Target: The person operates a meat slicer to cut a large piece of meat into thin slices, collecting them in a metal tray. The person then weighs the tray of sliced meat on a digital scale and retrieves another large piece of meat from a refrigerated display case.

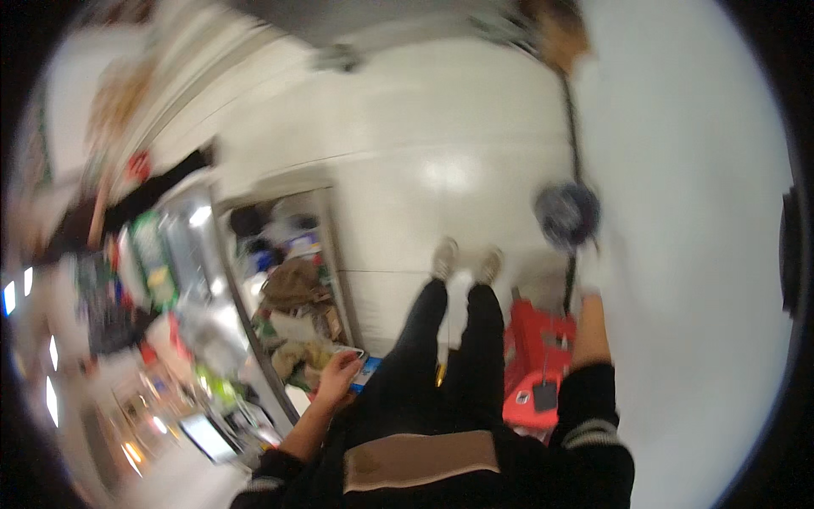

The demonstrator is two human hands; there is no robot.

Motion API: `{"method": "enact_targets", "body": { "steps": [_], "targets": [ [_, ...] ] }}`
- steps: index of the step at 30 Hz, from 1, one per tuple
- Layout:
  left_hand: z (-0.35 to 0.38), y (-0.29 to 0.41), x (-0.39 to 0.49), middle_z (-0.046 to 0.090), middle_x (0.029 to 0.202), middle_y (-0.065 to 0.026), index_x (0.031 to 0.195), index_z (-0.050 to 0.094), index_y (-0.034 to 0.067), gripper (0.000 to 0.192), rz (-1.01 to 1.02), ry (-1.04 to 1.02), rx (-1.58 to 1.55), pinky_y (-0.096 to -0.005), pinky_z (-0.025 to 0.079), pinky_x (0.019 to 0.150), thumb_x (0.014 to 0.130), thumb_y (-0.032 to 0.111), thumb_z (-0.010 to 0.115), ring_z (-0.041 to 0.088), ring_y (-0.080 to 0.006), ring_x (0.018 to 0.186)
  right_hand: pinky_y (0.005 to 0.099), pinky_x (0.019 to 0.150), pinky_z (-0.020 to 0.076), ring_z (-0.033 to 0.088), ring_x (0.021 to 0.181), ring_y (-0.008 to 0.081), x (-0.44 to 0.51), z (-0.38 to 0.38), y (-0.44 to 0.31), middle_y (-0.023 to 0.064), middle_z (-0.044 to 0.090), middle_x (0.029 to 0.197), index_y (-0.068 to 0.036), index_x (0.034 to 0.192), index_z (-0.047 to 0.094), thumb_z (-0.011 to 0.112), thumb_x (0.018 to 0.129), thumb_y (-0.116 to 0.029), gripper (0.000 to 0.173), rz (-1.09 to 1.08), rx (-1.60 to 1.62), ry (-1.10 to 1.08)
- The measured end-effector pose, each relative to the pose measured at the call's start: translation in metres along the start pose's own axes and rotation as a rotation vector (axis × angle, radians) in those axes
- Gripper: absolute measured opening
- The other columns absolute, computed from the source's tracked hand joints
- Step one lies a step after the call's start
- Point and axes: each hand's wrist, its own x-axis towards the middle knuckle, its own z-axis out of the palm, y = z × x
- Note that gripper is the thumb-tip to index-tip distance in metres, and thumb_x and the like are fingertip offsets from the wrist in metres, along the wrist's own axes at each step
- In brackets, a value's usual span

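Observation:
My left hand (343,372) hangs low beside my left thigh and is closed on the edge of a flat blue item (367,372) with a white loop at its top. Just left of that hand, crumpled brown and tan material (299,286) and other mixed items lie in a metal-framed bin (337,280). On the other side, my right hand (590,296) reaches forward at the edge of a large white surface (693,254); blur hides its fingers and anything in them. A red plastic object (540,356) stands below my right forearm.
A dark round object (568,215) sits by the white surface's edge. A metal counter (210,273) at left bears packaged goods, with a lit screen (208,438) near it. Another person's dark-clothed leg (159,191) is at upper left. Pale floor (407,140) lies before my shoes (445,257).

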Motion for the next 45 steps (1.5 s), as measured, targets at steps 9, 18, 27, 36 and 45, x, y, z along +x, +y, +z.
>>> {"method": "enact_targets", "body": {
  "steps": [9,18,27,36,45],
  "targets": [
    [-0.043,-0.013,-0.087,0.071,0.119,-0.0133,0.130,0.065,0.003,0.045,0.536,0.125,-0.064,-0.0384,0.055,0.096,0.098,0.034,0.071,0.069,-0.0252,0.109,0.0374,0.079,0.0495,0.059,0.079,0.0232,-0.206,0.154,-0.254,0.0158,0.062,0.082,0.005,0.094,0.059,0.051,0.108,-0.028,0.037,-0.564,-0.434,-0.542],
    [-0.074,-0.168,-0.211,0.070,0.123,-0.0145,0.132,0.064,0.003,0.046,0.449,0.702,-0.805,-0.0399,0.056,0.094,0.097,0.033,0.073,0.068,-0.0249,0.111,0.0266,0.062,0.0442,0.050,0.066,0.0091,-0.480,0.362,-0.372,0.0046,0.063,0.083,-0.002,0.108,0.064,0.051,0.104,-0.017,0.020,-0.589,-0.509,-1.513],
    [0.066,-0.260,-0.339,0.069,0.123,-0.0114,0.133,0.061,0.002,0.044,-0.104,1.432,-1.353,-0.0363,0.054,0.099,0.096,0.021,0.074,0.066,-0.0210,0.114,0.0251,0.060,0.0472,0.058,0.069,0.0103,-0.768,0.444,-0.259,0.0074,0.065,0.095,0.002,0.128,0.060,0.058,0.103,-0.012,0.029,-0.901,-0.811,-2.472],
    [0.183,-0.334,-0.446,0.069,0.114,-0.0055,0.130,0.063,0.001,0.035,-0.371,2.048,-1.719,-0.0308,0.053,0.094,0.098,0.014,0.072,0.065,-0.0138,0.104,0.0341,0.103,0.0484,0.064,0.113,0.0220,-0.975,0.292,-0.145,0.0160,0.069,0.121,0.005,0.132,0.061,0.062,0.101,-0.016,0.038,-1.022,-0.885,-3.045],
    [0.296,-0.582,-0.501,0.068,0.122,-0.0116,0.137,0.057,-0.003,0.058,-0.760,1.814,-1.932,-0.0358,0.049,0.100,0.100,0.041,0.066,0.063,-0.0204,0.117,0.0358,0.103,0.0501,0.062,0.117,0.0221,-1.113,0.132,0.015,0.0163,0.062,0.134,0.005,0.147,0.048,0.064,0.102,-0.023,0.056,-0.771,-1.468,-3.098]
  ]
}}
